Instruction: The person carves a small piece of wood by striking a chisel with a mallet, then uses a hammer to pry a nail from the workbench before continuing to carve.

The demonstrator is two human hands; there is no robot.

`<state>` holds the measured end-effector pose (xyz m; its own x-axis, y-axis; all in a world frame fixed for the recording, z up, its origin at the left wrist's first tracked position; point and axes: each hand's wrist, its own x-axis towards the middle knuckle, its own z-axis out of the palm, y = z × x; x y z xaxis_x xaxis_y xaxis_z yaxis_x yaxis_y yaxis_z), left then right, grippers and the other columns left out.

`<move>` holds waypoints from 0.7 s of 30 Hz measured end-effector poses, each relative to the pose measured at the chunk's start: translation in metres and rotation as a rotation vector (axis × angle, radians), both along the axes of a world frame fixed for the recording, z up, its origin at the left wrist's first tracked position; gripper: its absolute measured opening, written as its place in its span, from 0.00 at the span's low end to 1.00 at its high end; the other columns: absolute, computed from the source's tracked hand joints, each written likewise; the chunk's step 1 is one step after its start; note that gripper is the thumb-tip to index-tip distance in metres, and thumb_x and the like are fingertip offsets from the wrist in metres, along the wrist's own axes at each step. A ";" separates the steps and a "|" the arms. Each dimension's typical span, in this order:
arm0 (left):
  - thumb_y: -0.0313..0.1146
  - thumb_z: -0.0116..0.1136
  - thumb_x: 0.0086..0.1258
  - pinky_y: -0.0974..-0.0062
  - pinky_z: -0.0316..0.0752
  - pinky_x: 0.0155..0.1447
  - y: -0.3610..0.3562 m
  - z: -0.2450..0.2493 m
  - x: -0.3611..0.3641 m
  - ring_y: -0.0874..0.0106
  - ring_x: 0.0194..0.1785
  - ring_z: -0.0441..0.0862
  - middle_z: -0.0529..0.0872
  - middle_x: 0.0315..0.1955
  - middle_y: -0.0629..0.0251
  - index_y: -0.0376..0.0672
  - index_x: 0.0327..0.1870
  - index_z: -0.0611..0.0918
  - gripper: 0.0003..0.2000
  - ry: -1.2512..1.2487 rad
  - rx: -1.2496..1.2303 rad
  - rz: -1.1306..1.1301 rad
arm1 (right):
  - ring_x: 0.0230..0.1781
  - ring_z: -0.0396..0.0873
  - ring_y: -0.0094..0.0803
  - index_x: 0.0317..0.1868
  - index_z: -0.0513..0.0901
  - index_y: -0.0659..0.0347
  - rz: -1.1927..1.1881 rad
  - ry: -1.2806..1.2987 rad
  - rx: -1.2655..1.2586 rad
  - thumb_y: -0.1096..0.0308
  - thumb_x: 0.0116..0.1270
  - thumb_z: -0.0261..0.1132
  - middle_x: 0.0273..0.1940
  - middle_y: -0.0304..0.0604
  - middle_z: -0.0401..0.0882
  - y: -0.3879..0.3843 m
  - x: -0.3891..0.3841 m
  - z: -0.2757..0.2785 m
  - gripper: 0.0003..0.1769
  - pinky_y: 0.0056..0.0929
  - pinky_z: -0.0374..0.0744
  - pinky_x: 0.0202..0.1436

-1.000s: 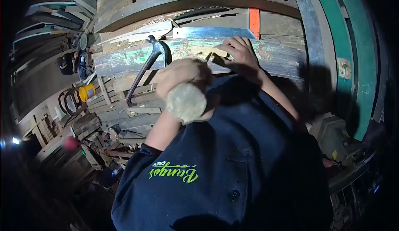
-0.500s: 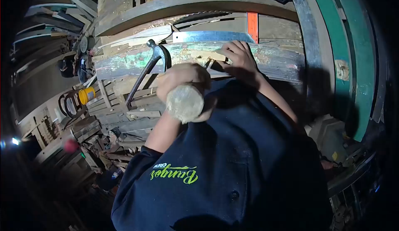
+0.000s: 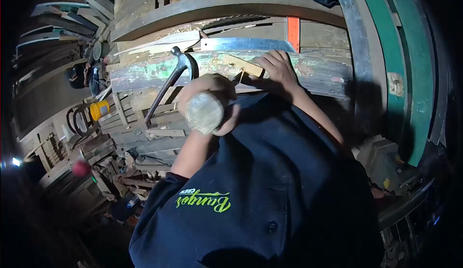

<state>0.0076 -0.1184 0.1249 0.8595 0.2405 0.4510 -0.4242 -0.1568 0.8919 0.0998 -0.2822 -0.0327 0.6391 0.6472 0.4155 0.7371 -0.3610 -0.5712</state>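
Note:
My left hand [image 3: 207, 87] is wrapped round a thick round wooden piece [image 3: 205, 113], whose pale, rough end faces me; the rest of it is hidden. My right hand [image 3: 279, 70] grips the right end of a small wooden block [image 3: 241, 64] on a worn beam [image 3: 323, 73] with green paint traces. Dark notches or holes show in the block, and a thin pale sliver stands out below it. A claw hammer [image 3: 181, 68] leans against the beam, left of my left hand.
A framing square with a steel blade [image 3: 246, 44] and an orange arm [image 3: 293, 33] lies beyond the beam. A long plank [image 3: 226, 5] crosses behind it. Green boards [image 3: 410, 65] stand at right. A yellow bucket [image 3: 100, 110] and stacked timber are at left.
My left hand has shifted slightly left with the round wooden piece. The small block has tilted, its left end now higher, while my right hand stays on it. The hammer has not moved.

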 end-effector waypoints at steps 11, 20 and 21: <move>0.31 0.73 0.52 0.75 0.78 0.34 0.010 -0.005 -0.011 0.69 0.28 0.83 0.79 0.26 0.60 0.34 0.42 0.75 0.21 -0.028 -0.006 -0.003 | 0.38 0.77 0.31 0.52 0.83 0.54 0.190 0.140 0.062 0.65 0.47 0.74 0.30 0.32 0.77 -0.005 -0.001 0.012 0.27 0.34 0.68 0.53; 0.32 0.73 0.48 0.73 0.81 0.38 0.012 0.000 -0.002 0.67 0.28 0.83 0.83 0.26 0.59 0.35 0.42 0.79 0.21 -0.008 0.247 0.008 | 0.40 0.78 0.31 0.47 0.86 0.54 0.214 0.111 0.059 0.66 0.49 0.74 0.33 0.34 0.83 -0.003 0.000 0.016 0.22 0.34 0.68 0.53; 0.33 0.74 0.45 0.73 0.81 0.38 0.011 -0.001 0.000 0.66 0.28 0.84 0.83 0.25 0.59 0.35 0.40 0.79 0.21 -0.003 0.216 0.017 | 0.40 0.78 0.31 0.47 0.87 0.54 0.206 0.117 0.080 0.66 0.49 0.74 0.33 0.34 0.83 -0.003 0.000 0.016 0.21 0.34 0.68 0.53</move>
